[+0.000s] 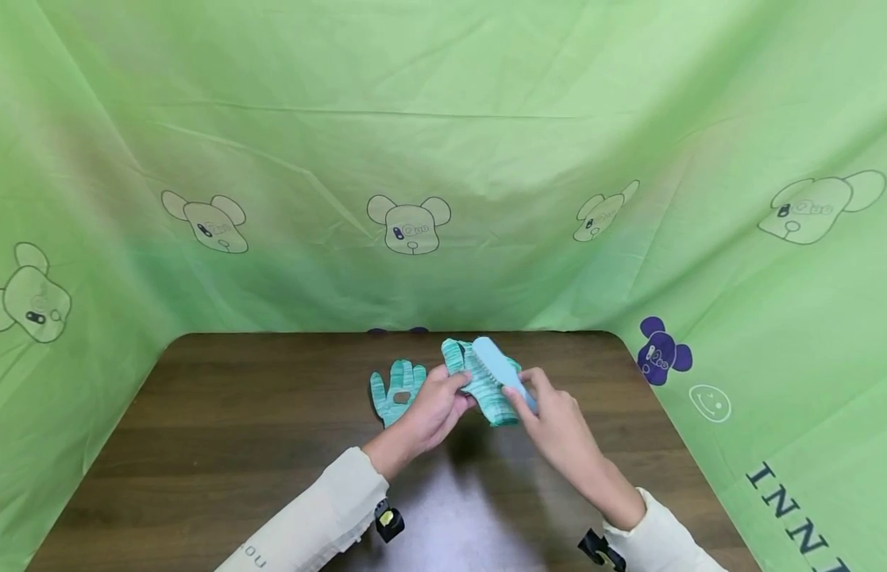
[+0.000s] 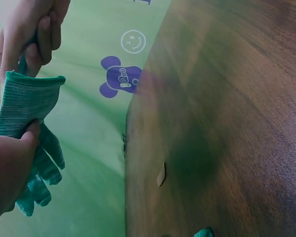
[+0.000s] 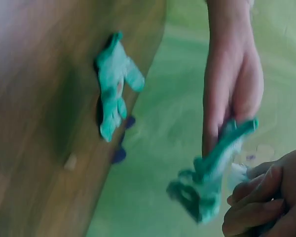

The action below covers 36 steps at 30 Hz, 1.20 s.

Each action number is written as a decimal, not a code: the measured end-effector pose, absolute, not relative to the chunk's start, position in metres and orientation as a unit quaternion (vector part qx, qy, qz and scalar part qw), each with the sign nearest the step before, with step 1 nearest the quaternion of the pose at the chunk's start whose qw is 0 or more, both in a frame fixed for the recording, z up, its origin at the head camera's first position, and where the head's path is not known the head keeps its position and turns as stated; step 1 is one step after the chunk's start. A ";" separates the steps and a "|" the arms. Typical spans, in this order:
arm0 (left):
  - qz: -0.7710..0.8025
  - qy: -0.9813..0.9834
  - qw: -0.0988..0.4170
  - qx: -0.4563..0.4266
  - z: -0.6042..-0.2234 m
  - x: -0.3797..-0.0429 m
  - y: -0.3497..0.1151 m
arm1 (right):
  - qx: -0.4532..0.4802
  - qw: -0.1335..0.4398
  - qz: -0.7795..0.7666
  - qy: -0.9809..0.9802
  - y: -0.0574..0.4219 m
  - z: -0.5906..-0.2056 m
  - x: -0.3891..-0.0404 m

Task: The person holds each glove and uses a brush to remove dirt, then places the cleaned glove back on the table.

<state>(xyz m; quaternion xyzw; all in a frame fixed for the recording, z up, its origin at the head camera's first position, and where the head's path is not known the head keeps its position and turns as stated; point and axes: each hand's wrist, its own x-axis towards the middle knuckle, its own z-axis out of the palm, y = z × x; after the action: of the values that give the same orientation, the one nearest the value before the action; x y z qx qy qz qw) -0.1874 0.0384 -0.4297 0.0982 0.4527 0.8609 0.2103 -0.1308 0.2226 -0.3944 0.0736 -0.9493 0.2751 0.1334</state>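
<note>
My left hand (image 1: 434,407) grips a green knitted glove (image 1: 491,401), thumb on top, holding it up over the table. In the left wrist view the held glove's fingers (image 2: 43,165) hang downward and its cuff is uppermost. My right hand (image 1: 559,429) holds a light blue brush (image 1: 495,361) by its handle, with the bristles facing down against the glove's fabric. Left of my hands, a second green glove (image 1: 391,410) lies flat on the table, a brown patch on its palm and its lower part hidden by my left hand.
The dark brown wooden table (image 1: 236,445) ends at a green curtain (image 1: 307,159) printed with bear heads, which hangs behind and along both sides. A small, pale leaf-shaped piece (image 2: 161,174) lies on the tabletop.
</note>
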 end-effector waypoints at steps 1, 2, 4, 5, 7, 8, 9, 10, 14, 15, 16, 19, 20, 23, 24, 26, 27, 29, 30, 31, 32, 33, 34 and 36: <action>0.860 0.453 0.211 0.098 -0.429 -0.187 0.038 | 0.085 0.137 0.268 -0.950 0.220 -0.396 -0.130; 0.860 0.454 0.211 0.098 -0.429 -0.188 0.038 | 0.092 0.141 0.258 -0.951 0.217 -0.397 -0.129; 0.860 0.453 0.212 0.099 -0.428 -0.188 0.039 | 0.098 0.153 0.243 -0.953 0.214 -0.400 -0.129; 0.860 0.453 0.214 0.100 -0.428 -0.187 0.039 | 0.098 0.160 0.236 -0.954 0.214 -0.401 -0.130; 0.860 0.449 0.220 0.100 -0.427 -0.187 0.039 | 0.091 0.172 0.224 -0.955 0.214 -0.402 -0.131; 0.861 0.447 0.223 0.101 -0.427 -0.187 0.039 | 0.087 0.176 0.221 -0.955 0.215 -0.402 -0.131; 0.861 0.443 0.226 0.103 -0.428 -0.187 0.039 | 0.083 0.178 0.219 -0.956 0.216 -0.402 -0.132; 0.862 0.440 0.228 0.105 -0.428 -0.187 0.039 | 0.079 0.180 0.216 -0.956 0.217 -0.403 -0.133; 0.867 0.430 0.230 0.108 -0.428 -0.187 0.041 | 0.066 0.178 0.215 -0.958 0.221 -0.402 -0.135; 0.867 0.429 0.229 0.107 -0.428 -0.187 0.042 | 0.063 0.177 0.214 -0.959 0.222 -0.402 -0.135; 0.867 0.430 0.229 0.106 -0.428 -0.187 0.042 | 0.060 0.177 0.214 -0.959 0.222 -0.402 -0.136; 0.863 0.440 0.226 0.107 -0.428 -0.186 0.043 | 0.054 0.176 0.213 -0.960 0.225 -0.401 -0.136; 0.861 0.443 0.226 0.106 -0.429 -0.186 0.043 | 0.052 0.175 0.214 -0.960 0.226 -0.401 -0.137; 0.855 0.454 0.224 0.109 -0.430 -0.186 0.043 | 0.046 0.174 0.217 -0.959 0.229 -0.402 -0.139; 0.855 0.456 0.225 0.106 -0.431 -0.186 0.043 | 0.043 0.172 0.220 -0.959 0.230 -0.402 -0.139; 0.853 0.459 0.223 0.107 -0.432 -0.187 0.043 | 0.035 0.167 0.224 -0.959 0.233 -0.402 -0.141; 0.852 0.461 0.222 0.107 -0.432 -0.187 0.043 | 0.030 0.164 0.227 -0.960 0.234 -0.402 -0.142; 0.853 0.461 0.221 0.104 -0.433 -0.187 0.043 | 0.020 0.156 0.235 -0.959 0.236 -0.402 -0.143; 0.854 0.460 0.220 0.102 -0.434 -0.187 0.043 | 0.016 0.152 0.239 -0.959 0.237 -0.401 -0.143; 0.855 0.458 0.219 0.102 -0.434 -0.187 0.042 | 0.012 0.150 0.242 -0.958 0.237 -0.400 -0.143; 0.856 0.458 0.220 0.099 -0.434 -0.187 0.042 | 0.010 0.150 0.247 -0.957 0.238 -0.399 -0.143; 0.856 0.457 0.221 0.097 -0.434 -0.188 0.041 | 0.008 0.148 0.253 -0.956 0.238 -0.398 -0.143; 0.857 0.456 0.220 0.097 -0.434 -0.188 0.041 | 0.008 0.147 0.260 -0.954 0.238 -0.397 -0.143; 0.857 0.457 0.221 0.092 -0.434 -0.189 0.040 | 0.020 0.146 0.274 -0.950 0.237 -0.394 -0.140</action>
<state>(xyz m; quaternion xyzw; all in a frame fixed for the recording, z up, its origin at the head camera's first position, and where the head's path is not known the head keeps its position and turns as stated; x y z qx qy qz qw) -0.1886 0.0395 -0.4336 0.0918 0.4566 0.8569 0.2209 -0.1403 0.2366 -0.3944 0.0199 -0.9503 0.2745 0.1457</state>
